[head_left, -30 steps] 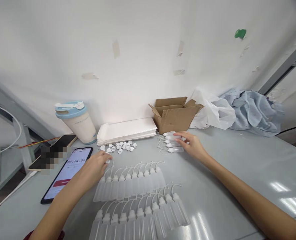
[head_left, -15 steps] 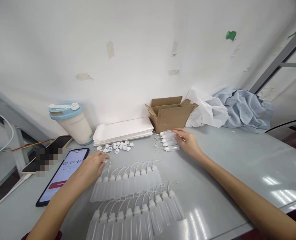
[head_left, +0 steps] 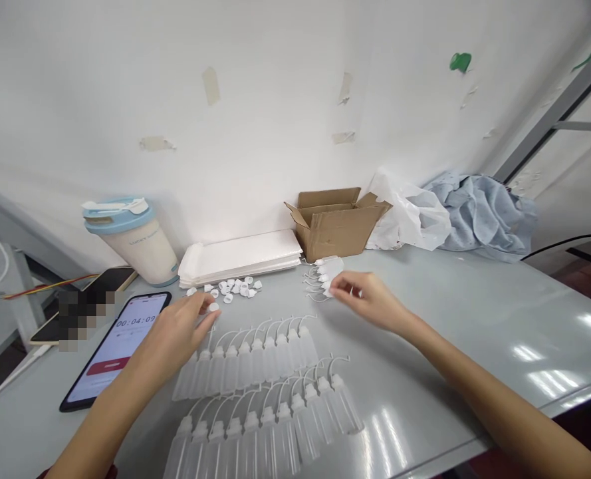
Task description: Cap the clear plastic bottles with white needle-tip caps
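Observation:
My left hand (head_left: pixel 178 329) is beside the loose caps, with a white cap (head_left: pixel 214 307) between its thumb and fingertips. Several more white caps (head_left: pixel 235 287) lie in a scattered group just beyond it. My right hand (head_left: pixel 369 301) is closed at the near end of a small row of capped translucent squeeze bottles (head_left: pixel 330 268); its fingertips pinch the nearest bottle, whose body they partly hide. Below, two rows of translucent squeeze bottles with thin curved strap-like tips lie side by side, a far row (head_left: pixel 245 366) and a near row (head_left: pixel 255 439).
An open cardboard box (head_left: pixel 340 229) stands at the wall, beside a stack of white padded envelopes (head_left: pixel 240 256). To the left are a phone showing a timer (head_left: pixel 120 346), a dark phone (head_left: pixel 90 306) and a blue-lidded cup (head_left: pixel 135 243). A plastic bag (head_left: pixel 409 213) and blue cloth (head_left: pixel 484 216) lie right.
My right hand has come nearer, from the far end of the small bottle row to its near end. My left hand has lifted slightly, its cap now more visible. The view has shifted a little.

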`<control>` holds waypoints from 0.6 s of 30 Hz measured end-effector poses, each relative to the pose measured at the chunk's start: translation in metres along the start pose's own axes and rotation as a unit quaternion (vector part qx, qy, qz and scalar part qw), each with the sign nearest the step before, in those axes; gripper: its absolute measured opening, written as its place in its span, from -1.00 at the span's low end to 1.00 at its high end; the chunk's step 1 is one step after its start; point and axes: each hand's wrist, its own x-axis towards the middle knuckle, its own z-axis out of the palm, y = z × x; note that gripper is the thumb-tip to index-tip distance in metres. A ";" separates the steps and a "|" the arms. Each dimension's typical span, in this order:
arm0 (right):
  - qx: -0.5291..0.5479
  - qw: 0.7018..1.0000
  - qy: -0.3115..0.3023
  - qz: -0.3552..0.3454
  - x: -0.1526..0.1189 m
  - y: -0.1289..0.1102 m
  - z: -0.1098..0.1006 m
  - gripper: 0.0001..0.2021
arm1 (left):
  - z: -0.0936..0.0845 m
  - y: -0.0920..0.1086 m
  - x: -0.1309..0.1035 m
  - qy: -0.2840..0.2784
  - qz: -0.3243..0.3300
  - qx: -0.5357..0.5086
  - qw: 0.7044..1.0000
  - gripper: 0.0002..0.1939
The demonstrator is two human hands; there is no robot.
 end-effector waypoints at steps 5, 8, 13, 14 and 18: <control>0.025 0.983 -0.180 0.028 -0.020 -0.037 0.014 -0.78 | 0.000 0.030 -0.006 0.022 0.023 -0.074 0.997 -0.71; 0.018 0.975 -0.217 0.038 -0.024 -0.044 0.013 -0.74 | 0.002 0.044 -0.011 0.017 0.052 -0.096 0.994 -0.72; 0.032 0.945 -0.325 0.006 -0.028 -0.044 0.002 -0.66 | 0.003 0.057 -0.018 -0.009 0.067 -0.151 0.986 -0.73; 0.024 0.936 -0.350 -0.004 -0.029 -0.043 0.001 -0.65 | 0.003 0.058 -0.019 -0.011 0.067 -0.161 0.985 -0.73; -0.015 0.893 -0.449 0.006 -0.031 -0.042 0.000 -0.67 | 0.003 0.058 -0.019 -0.011 0.067 -0.179 0.982 -0.73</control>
